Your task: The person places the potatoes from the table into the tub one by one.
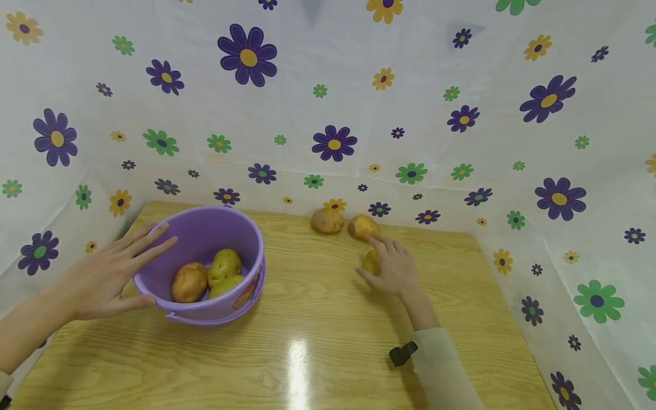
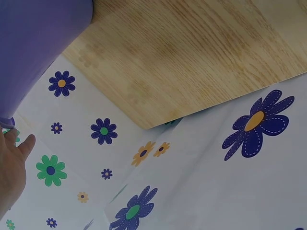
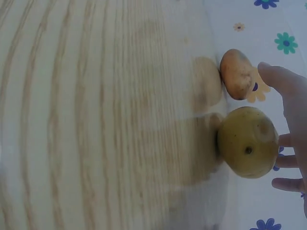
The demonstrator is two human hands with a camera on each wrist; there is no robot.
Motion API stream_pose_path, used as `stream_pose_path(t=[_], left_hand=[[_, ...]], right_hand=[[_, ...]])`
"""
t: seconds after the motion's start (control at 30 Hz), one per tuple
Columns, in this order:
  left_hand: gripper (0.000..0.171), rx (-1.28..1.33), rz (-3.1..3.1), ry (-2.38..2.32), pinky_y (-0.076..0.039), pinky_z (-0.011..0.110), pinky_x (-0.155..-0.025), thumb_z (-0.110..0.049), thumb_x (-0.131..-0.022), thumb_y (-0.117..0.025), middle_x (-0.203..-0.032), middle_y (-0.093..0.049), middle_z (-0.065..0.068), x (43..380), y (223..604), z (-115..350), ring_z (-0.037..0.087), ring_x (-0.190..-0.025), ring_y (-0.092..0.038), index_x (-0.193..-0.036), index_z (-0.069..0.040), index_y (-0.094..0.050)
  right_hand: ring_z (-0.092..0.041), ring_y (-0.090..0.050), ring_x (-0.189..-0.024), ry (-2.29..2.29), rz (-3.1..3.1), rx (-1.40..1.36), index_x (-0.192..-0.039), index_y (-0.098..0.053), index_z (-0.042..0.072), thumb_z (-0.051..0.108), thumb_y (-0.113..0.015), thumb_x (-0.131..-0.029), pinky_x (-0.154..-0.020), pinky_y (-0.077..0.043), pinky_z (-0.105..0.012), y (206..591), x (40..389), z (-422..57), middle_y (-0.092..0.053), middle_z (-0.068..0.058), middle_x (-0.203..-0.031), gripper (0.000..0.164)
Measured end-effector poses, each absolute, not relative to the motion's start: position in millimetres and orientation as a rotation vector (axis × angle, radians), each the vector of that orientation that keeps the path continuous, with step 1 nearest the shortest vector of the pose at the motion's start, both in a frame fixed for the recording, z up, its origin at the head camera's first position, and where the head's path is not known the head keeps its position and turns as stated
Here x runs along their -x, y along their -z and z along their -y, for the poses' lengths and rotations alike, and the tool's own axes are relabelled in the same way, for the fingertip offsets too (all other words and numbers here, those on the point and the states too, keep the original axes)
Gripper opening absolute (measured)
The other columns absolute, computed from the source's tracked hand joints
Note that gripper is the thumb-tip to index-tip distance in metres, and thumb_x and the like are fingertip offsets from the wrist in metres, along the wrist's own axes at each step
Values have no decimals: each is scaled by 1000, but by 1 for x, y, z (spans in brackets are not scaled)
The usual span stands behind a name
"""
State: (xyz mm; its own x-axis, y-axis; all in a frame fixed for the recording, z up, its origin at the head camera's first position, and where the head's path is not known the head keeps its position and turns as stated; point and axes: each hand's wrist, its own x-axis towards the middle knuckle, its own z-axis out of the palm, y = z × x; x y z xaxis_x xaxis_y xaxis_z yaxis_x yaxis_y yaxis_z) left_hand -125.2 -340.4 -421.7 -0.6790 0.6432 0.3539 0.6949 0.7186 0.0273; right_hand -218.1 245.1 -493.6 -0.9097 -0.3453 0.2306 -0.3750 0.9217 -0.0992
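A purple bucket (image 1: pixel 200 219) stands on the left side of the table, tilted toward me in the head view. Inside lie a brown potato (image 1: pixel 189 282) and two yellow-green, potato-shaped pieces (image 1: pixel 224 265). My left hand (image 1: pixel 115 273) is at the bucket's left rim, fingers stretched over it and thumb along the near side. On the right, my right hand (image 1: pixel 392 267) reaches over another yellow-green, dark-spotted round piece (image 3: pixel 248 143), partly hiding it in the head view. Its fingers are spread and fairly straight beside that piece, not curled round it.
Two brown potatoes, one on the left (image 1: pixel 327 220) and one on the right (image 1: pixel 363 226), lie at the table's back edge. A flower-patterned white sheet (image 1: pixel 287 114) rises behind and at both sides of the wooden table (image 1: pixel 318 341).
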Motion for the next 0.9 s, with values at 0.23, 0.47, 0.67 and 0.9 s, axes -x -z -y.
stream_pose_path(t=[0.23, 0.47, 0.67, 0.9], left_hand=[[103, 1036, 2614, 233, 8, 13, -126, -83, -90, -54, -177, -23, 15, 125, 422, 341, 15, -168, -2, -165, -15, -37], [102, 1037, 2614, 249, 8, 13, -125, -83, -90, -54, -177, -24, 16, 124, 422, 341, 16, -168, -3, -165, -15, -37], [102, 1046, 2608, 253, 8, 14, -127, -82, -91, -53, -176, -24, 17, 125, 422, 340, 18, -168, -4, -165, -14, -37], [102, 1045, 2609, 253, 8, 15, -127, -83, -91, -53, -176, -24, 17, 125, 422, 340, 15, -168, -2, -165, -14, -37]], right_hand=[[-46, -56, -137, -201, 2931, -511, -159, -44, 17, 66, -66, -91, -107, -51, -65, 498, 217, -251, -54, -19, -154, 87], [-45, -57, -135, -193, 2963, -498, -158, -45, 17, 65, -68, -92, -107, -51, -65, 503, 214, -254, -54, -19, -153, 86], [-45, -58, -134, -187, 2965, -487, -158, -45, 18, 64, -69, -92, -108, -51, -64, 508, 212, -255, -54, -19, -152, 84], [-45, -59, -131, -161, 3010, -462, -159, -43, 21, 64, -67, -93, -106, -53, -62, 510, 211, -253, -53, -19, -152, 83]])
